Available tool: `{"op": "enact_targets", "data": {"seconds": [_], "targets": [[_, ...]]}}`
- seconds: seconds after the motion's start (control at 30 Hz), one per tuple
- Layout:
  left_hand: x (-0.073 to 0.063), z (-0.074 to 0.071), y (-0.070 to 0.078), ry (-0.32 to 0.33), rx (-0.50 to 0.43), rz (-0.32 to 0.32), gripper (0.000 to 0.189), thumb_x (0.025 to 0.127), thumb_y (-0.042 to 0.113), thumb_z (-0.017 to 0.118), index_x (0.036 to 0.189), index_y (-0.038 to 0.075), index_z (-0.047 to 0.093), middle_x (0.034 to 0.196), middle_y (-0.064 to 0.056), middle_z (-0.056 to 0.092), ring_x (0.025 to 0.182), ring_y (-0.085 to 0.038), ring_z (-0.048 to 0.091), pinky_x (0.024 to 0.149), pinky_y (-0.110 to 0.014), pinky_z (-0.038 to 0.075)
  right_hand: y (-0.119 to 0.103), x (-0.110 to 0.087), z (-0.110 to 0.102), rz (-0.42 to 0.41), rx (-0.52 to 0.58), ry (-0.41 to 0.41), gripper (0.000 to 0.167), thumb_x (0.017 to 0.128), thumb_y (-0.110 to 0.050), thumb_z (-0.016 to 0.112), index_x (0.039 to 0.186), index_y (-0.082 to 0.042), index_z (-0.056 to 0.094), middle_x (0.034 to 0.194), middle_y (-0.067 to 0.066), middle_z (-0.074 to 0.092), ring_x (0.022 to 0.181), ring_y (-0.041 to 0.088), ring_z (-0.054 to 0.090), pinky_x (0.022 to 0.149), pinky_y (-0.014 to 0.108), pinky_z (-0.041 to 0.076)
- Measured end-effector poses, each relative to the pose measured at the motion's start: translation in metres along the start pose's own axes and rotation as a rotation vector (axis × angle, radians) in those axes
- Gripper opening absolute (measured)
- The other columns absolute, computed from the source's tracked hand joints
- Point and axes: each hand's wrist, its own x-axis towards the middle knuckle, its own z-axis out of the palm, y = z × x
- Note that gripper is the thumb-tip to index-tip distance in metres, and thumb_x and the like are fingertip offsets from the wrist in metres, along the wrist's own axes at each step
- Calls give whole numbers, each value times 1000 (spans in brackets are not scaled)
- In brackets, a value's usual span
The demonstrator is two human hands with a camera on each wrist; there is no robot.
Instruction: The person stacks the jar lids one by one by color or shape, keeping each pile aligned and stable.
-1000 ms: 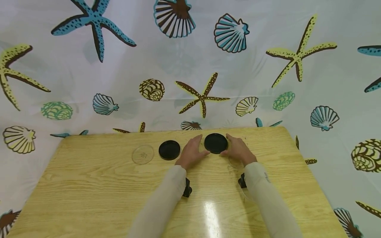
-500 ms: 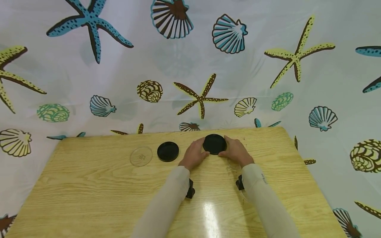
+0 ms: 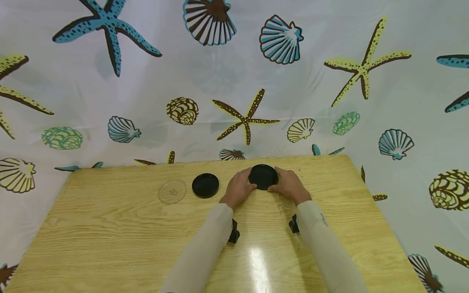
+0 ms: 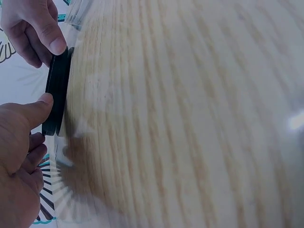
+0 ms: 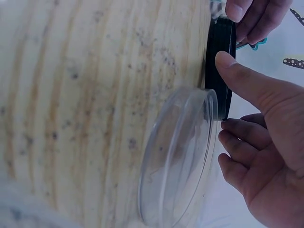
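Note:
My left hand point(image 3: 238, 189) and right hand point(image 3: 290, 186) hold a shallow black petri dish point(image 3: 264, 177) between them near the table's back edge. Thumbs meet its near rim while the fingers reach round its sides. In the left wrist view, the black dish point(image 4: 58, 90) shows as two stacked layers, with the left thumb point(image 4: 42, 107) against its side. From the right wrist, a clear petri dish point(image 5: 178, 161) appears right beside the black one, close to the right hand point(image 5: 270, 137). A second black dish point(image 3: 205, 185) lies to the left of my left hand.
A clear round dish point(image 3: 172, 191) lies farther left on the wooden table point(image 3: 121, 236). Under the right sleeve point(image 3: 322, 240), the edge of another clear dish point(image 3: 299, 240) peeks out. A curtain point(image 3: 234, 81) printed with shells and starfish hangs behind the table.
Both hands have closed in on the black petri dish, the left coming rightward until its fingers meet the rim. The dish itself stays about where it was; the head view has shifted slightly.

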Motion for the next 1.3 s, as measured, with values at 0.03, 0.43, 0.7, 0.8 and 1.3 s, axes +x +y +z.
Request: {"op": "enact_targets", "data": {"seconds": [0.03,0.43,0.7,0.8,1.3], "targets": [[0,0,0,4,-1,2,62,90,21,66,144,4,39,146,-13,44,135,-28,43,117,-41,28,-1,0,-1,0,-4,0,85,82,-35,74,148,-3,31,143,21,46,129,37,47,107,48,40],[-5,-4,-4,62,-54,39,62,88,22,68,142,5,43,142,-11,50,131,-27,47,116,-44,31,-6,2,-2,45,55,1,84,81,-32,76,148,-8,32,145,20,43,132,37,44,106,50,41],[-10,-19,1,70,-114,-24,67,87,27,69,144,7,40,146,-10,45,135,-28,43,110,-45,38,-19,-1,-12,65,49,13,84,81,-36,75,149,-10,32,147,20,40,135,40,37,107,53,38],[-13,-24,3,76,-145,-44,68,87,29,69,146,10,39,148,-9,43,136,-28,41,111,-46,37,-22,-4,-15,54,50,23,84,81,-37,74,149,-10,32,148,18,40,136,40,36,108,53,37],[-34,-52,1,159,-156,27,71,85,29,71,146,12,39,148,-8,43,136,-28,42,109,-48,39,-40,-18,-23,-77,78,66,82,82,-38,73,148,-10,33,146,16,44,130,36,47,103,51,43]]}}
